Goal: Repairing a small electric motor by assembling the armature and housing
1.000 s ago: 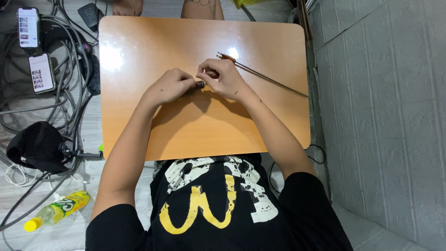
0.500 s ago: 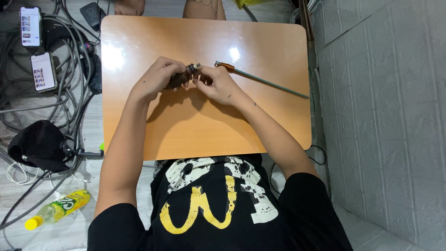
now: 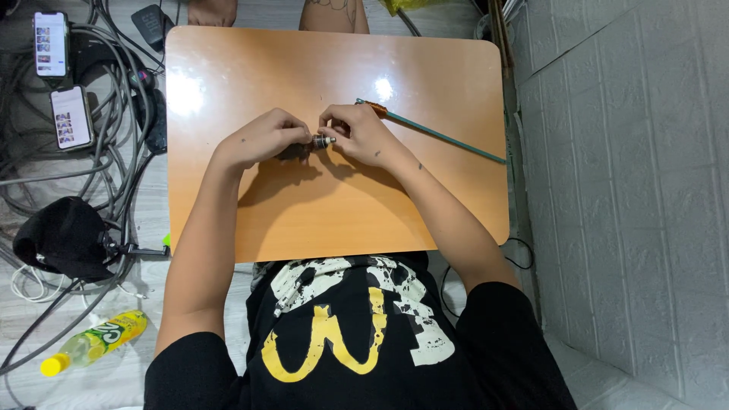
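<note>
Nearest, both forearms reach over the near edge of the desk, a glossy orange-brown laminate top with rounded corners. At its centre the left hand and right hand meet on a small metal cylindrical part; each grip is pinched on one end of it. Judged risk: the small, smooth part could slip from the fingertips and roll on the slick surface. Beyond the right hand lies a thin green rod with an orange end.

Small dark metal part, level, just above the table
</note>
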